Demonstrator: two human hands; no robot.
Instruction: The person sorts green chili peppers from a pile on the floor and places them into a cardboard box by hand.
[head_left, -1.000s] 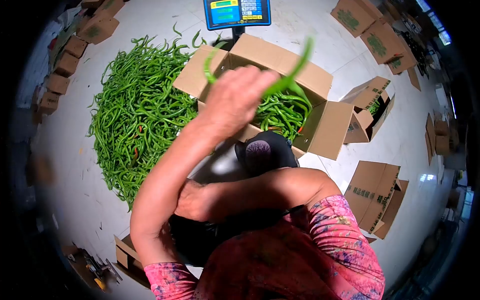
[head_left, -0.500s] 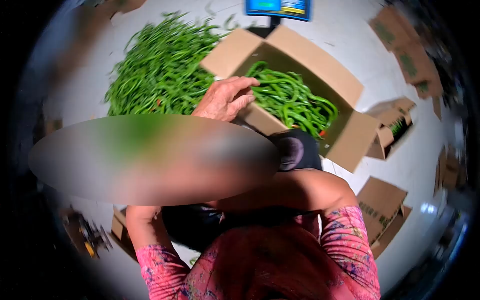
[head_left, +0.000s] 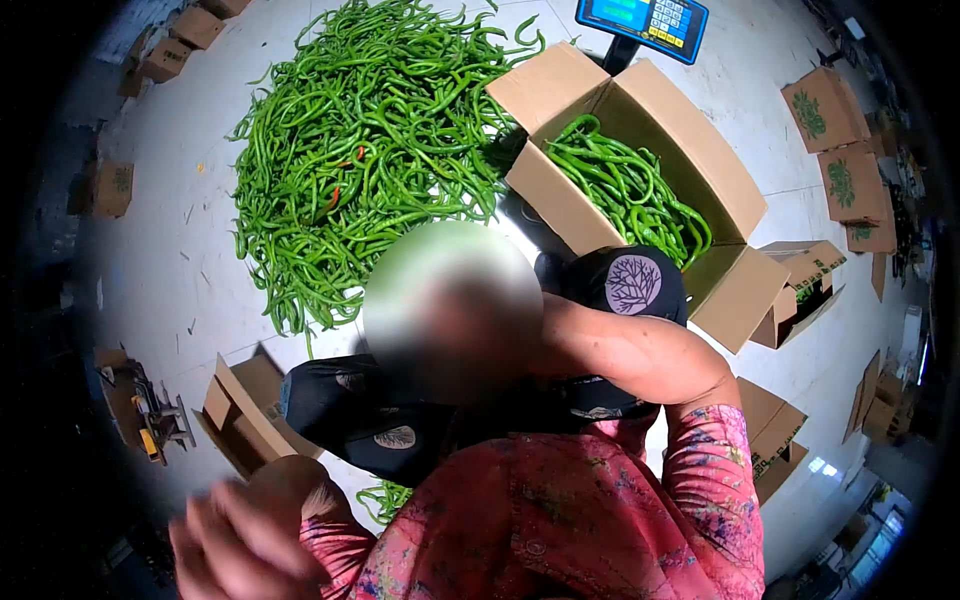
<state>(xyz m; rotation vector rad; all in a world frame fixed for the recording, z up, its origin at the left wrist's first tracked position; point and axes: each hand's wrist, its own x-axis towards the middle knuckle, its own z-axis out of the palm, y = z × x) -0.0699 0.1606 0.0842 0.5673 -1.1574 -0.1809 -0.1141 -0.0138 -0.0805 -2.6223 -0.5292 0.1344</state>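
Observation:
Smeared by motion, my left hand (head_left: 240,540) is at the lower left beside my sleeve; several fingers show, but I cannot make out whether they hold anything. My right forearm (head_left: 640,350) reaches across my lap into a blurred patch that hides my right hand. Just beyond that patch a big heap of long green chili peppers (head_left: 350,150) lies on the floor, a few red ones among them. To its right stands an open cardboard box (head_left: 560,205) with green chili peppers (head_left: 640,195) inside, against my knee.
A scale display (head_left: 645,25) rises behind the box. Another open carton (head_left: 250,415) sits near my left knee, and further cartons (head_left: 800,290) stand on the right. More peppers (head_left: 385,500) lie by my lap. Cartons (head_left: 840,160) line the room's right side.
My left hand has left the edge of the box of peppers and swung down to the lower left. The view has shifted, so the heap and the box sit further right.

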